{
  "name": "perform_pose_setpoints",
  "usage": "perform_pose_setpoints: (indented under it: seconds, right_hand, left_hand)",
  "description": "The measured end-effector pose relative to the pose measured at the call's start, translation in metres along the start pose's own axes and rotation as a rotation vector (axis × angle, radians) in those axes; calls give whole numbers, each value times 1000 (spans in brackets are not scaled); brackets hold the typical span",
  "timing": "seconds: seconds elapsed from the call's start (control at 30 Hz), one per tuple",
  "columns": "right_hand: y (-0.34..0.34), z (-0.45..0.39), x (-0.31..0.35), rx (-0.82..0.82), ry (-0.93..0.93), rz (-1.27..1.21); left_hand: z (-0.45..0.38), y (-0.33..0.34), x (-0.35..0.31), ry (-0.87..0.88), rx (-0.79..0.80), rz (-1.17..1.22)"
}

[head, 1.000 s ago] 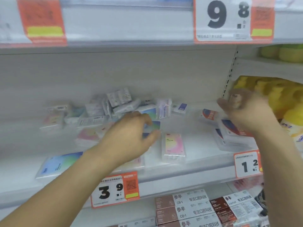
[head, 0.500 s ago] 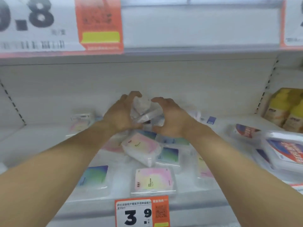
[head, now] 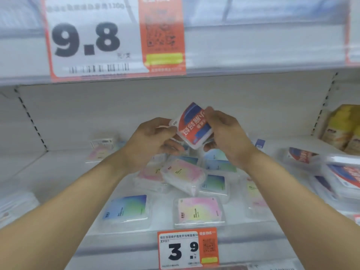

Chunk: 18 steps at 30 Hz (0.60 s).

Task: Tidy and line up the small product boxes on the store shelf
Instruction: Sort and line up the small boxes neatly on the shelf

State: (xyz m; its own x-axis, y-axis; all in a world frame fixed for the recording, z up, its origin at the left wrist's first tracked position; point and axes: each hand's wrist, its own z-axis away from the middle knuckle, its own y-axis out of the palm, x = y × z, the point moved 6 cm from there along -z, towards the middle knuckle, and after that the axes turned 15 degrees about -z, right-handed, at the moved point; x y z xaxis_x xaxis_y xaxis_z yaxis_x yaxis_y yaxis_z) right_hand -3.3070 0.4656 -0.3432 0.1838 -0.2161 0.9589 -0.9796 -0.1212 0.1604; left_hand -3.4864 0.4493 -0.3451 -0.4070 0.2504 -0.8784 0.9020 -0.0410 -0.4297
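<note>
Both hands hold up one small white box with a red and blue label above the white shelf. My left hand grips its left edge and my right hand grips its right edge and top corner. Below them several pastel boxes lie jumbled: a pink one tilted on the pile, a blue-green one and a pink-yellow one flat near the front edge. More pastel boxes sit behind, partly hidden by my hands.
Red and blue labelled boxes are stacked on the shelf's right side. Yellow packages stand at the far right. A 3.9 price tag hangs on the front rail; a 9.8 tag hangs on the shelf above.
My hands came together at the back of the pile, then lifted a red and blue box. The view has shifted to the left and closer to the shelf.
</note>
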Motion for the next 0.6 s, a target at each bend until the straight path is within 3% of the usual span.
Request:
perform_pose_setpoints:
  seconds: [0.1,0.27,0.33,0.47,0.53,0.6]
  right_hand:
    - [-13,31,17,104,98,-96]
    - [-61,85,47,72,3,187]
    - [-94,101,66,-100,-157,363]
    - [-179,141,102,-643,-481,512]
    - [-219,155,101,-864,-450,512]
    - [-251,159,89,-973,-327,506]
  left_hand:
    - [12,15,-19,-28,-50,92]
    - [20,55,-42,-30,-191,-32]
    - [22,91,-54,-17,-208,-85]
    - [21,193,-79,145,-60,-362]
    - [22,236,-96,332,50,-422]
    - [20,266,-103,429,146,-496]
